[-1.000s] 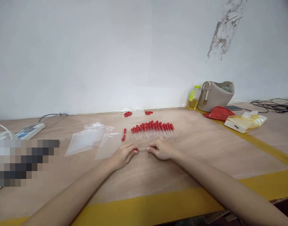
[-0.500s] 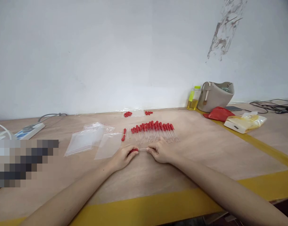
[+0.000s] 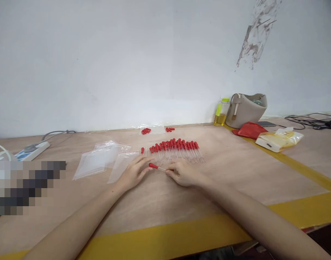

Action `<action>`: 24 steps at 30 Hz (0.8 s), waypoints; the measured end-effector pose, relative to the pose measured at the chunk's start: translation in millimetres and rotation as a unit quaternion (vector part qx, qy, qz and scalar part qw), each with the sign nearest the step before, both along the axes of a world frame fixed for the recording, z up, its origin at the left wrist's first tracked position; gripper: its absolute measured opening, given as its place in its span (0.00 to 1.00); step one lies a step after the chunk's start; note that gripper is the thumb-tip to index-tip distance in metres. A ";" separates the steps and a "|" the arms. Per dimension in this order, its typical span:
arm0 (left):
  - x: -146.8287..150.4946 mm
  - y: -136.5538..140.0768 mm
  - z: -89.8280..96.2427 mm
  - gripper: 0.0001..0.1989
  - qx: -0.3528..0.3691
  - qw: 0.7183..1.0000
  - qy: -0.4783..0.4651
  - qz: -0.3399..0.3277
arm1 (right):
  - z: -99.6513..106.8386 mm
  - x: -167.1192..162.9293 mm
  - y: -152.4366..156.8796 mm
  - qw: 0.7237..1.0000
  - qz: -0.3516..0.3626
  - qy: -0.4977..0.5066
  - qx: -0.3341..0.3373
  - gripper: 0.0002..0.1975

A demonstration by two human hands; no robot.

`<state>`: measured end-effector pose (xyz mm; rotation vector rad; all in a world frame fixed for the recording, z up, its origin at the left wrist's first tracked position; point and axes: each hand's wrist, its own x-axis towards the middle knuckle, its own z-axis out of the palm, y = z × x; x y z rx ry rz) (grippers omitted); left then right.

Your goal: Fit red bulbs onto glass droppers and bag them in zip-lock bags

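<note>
My right hand (image 3: 183, 172) pinches the clear tube of a dropper (image 3: 153, 165), whose red rubber bulb points left. Close to that bulb, my left hand (image 3: 135, 171) has its fingers apart and holds nothing. Just beyond both hands lies a row of droppers (image 3: 176, 146), red bulbs toward the wall and clear tubes toward me. At the row's left end are a loose red bulb (image 3: 142, 150) and a few clear tubes (image 3: 146, 151), partly hidden by my left fingers.
Clear zip bags (image 3: 93, 162) lie left of my hands. Small red bulbs (image 3: 146, 131) rest on plastic near the wall. On the right are a bottle (image 3: 220, 112), a grey bag (image 3: 245, 112), a red packet (image 3: 249, 130) and a white-yellow packet (image 3: 279, 140). A power strip (image 3: 32, 151) sits left.
My left hand has let go of the red bulb and opened, moving slightly left. The dropper now tilts, held only by my right hand. One loose red bulb is no longer visible.
</note>
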<state>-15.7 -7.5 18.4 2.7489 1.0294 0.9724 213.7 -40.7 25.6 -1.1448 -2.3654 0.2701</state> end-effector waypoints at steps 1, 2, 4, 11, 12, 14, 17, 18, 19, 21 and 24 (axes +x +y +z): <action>-5.0 2.9 0.3 0.16 0.011 0.999 -0.010 0.041 | 2.5 2.8 3.6 0.999 -0.013 0.024 -0.025 0.12; -10.3 6.2 -0.2 0.18 0.021 0.996 -0.016 0.084 | 5.3 5.4 8.5 0.997 -0.036 0.049 -0.055 0.12; -20.1 13.5 -3.6 0.18 0.026 0.987 -0.017 0.157 | 11.4 8.6 21.7 0.984 -0.102 0.099 -0.111 0.12; -30.3 25.0 -19.3 0.18 -0.030 0.985 0.013 0.172 | 14.5 -23.0 71.9 0.930 -0.258 0.174 -0.193 0.15; -29.5 24.5 -19.9 0.18 -0.037 0.985 0.014 0.170 | 11.7 -29.8 76.9 0.934 -0.273 0.156 -0.172 0.15; -28.2 23.4 -20.0 0.18 -0.051 0.984 0.017 0.172 | 5.3 -40.6 85.1 0.937 -0.301 0.116 -0.133 0.13; -27.2 22.0 -18.9 0.19 -0.077 0.981 0.024 0.174 | -2.3 -47.5 93.3 0.934 -0.322 0.090 -0.125 0.09; -27.0 21.7 -18.6 0.19 -0.086 0.980 0.026 0.175 | -3.8 -47.8 95.0 0.933 -0.324 0.088 -0.129 0.09; -26.9 21.4 -18.2 0.19 -0.093 0.980 0.028 0.176 | -4.7 -47.5 96.1 0.932 -0.325 0.084 -0.132 0.09; -26.7 20.8 -17.8 0.19 -0.098 0.979 0.031 0.175 | -4.9 -46.3 96.4 0.932 -0.327 0.077 -0.138 0.12; -26.5 20.7 -17.3 0.19 -0.097 0.980 0.035 0.173 | -2.0 -46.5 91.8 0.932 -0.332 0.053 -0.135 0.15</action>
